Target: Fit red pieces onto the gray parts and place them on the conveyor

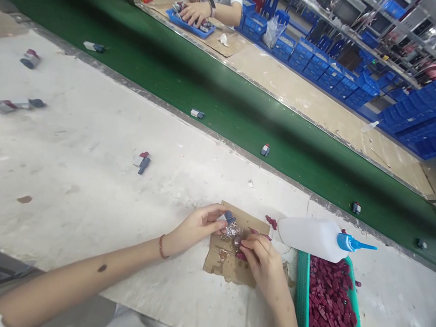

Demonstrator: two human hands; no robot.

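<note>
My left hand [197, 225] pinches a small grey-blue part [228, 217] over a stained scrap of cardboard [224, 265] on the white worktable. My right hand [262, 261] is closed just to its right, fingertips pinched on a small dark red piece [241, 255] at the cardboard. The two hands nearly meet above a glossy glue patch [233, 231]. A red string bracelet sits on my left wrist.
A white squeeze bottle [313, 238] with a blue nozzle lies on the rim of a green basket [301, 290] full of dark red pieces. Assembled parts lie scattered on the table and along the green conveyor belt [241, 107]. Across it, another person's hands work at a blue tray [189, 23]. Blue bins stack at right.
</note>
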